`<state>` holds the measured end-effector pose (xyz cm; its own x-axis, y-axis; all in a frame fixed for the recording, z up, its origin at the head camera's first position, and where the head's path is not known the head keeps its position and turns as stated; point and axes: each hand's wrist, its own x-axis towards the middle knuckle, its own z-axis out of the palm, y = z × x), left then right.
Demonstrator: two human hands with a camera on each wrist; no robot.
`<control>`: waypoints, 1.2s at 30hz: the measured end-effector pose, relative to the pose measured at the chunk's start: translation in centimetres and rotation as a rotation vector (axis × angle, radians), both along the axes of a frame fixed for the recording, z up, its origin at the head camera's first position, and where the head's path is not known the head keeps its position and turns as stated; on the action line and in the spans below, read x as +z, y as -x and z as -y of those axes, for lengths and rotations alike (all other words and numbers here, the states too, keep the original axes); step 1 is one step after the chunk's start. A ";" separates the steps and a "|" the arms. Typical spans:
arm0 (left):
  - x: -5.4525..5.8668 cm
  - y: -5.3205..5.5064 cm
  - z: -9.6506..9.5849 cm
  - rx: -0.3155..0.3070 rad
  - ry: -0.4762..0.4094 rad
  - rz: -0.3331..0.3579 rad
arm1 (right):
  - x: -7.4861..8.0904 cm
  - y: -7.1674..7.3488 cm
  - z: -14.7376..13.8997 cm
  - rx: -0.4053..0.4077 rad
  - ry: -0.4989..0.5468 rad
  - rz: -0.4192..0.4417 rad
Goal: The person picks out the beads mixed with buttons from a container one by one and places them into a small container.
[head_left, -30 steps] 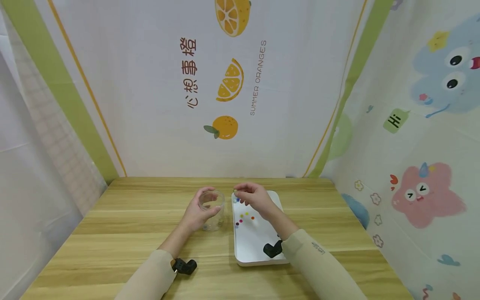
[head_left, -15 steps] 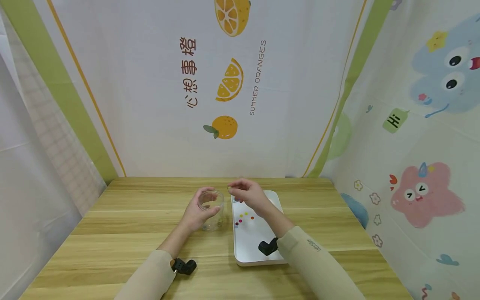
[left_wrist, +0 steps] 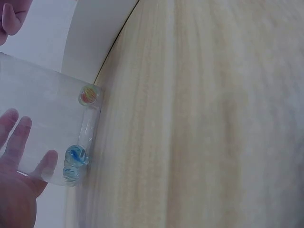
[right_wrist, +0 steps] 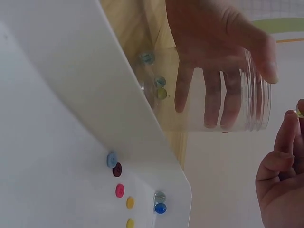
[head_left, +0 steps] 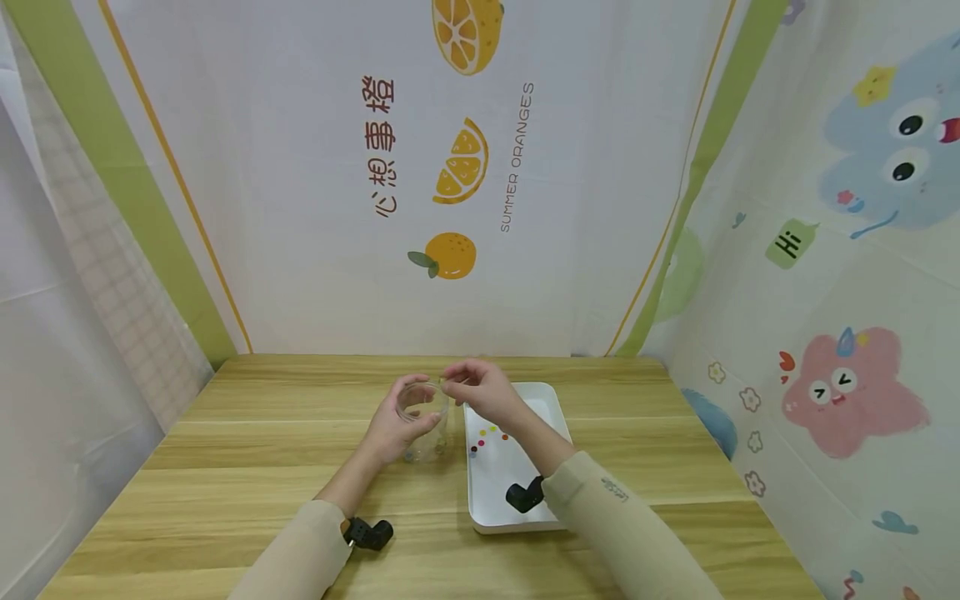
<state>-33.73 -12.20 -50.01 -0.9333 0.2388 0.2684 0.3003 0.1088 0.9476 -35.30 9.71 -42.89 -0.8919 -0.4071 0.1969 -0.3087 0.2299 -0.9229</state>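
My left hand (head_left: 393,429) grips a clear jar (right_wrist: 173,111) round its side near the threaded rim; the jar stands upright on the table, its mouth uncovered. Inside at its base lie a few glass marbles, among them one with a red and yellow swirl (left_wrist: 88,95) and a blue-swirled one (left_wrist: 75,154). My right hand (head_left: 483,393) pinches a small glass marble (right_wrist: 299,112) with a yellowish tint between thumb and fingertips. In the head view those fingertips are right at the jar's right rim. Only part of the marble shows past the fingers.
A white tray (head_left: 517,496) stands to the right of the jar, under my right forearm. Several buttons lie in it, including a pink button (right_wrist: 119,191) and a light blue button (right_wrist: 111,159). A clear marble (right_wrist: 160,196) and a blue marble (right_wrist: 160,208) sit at its far end.
My right hand has moved left from over the tray's far end to the jar's rim, carrying the marble. My left hand and the jar have stayed in place.
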 end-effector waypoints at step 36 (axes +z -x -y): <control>-0.2 0.1 0.0 0.005 0.013 -0.018 | -0.8 0.5 -1.2 -0.021 -0.008 0.053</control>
<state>-33.86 -12.25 -50.21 -0.9293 0.2380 0.2825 0.3172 0.1222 0.9405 -35.77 10.89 -43.67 -0.9092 -0.3898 0.1462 -0.2548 0.2431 -0.9360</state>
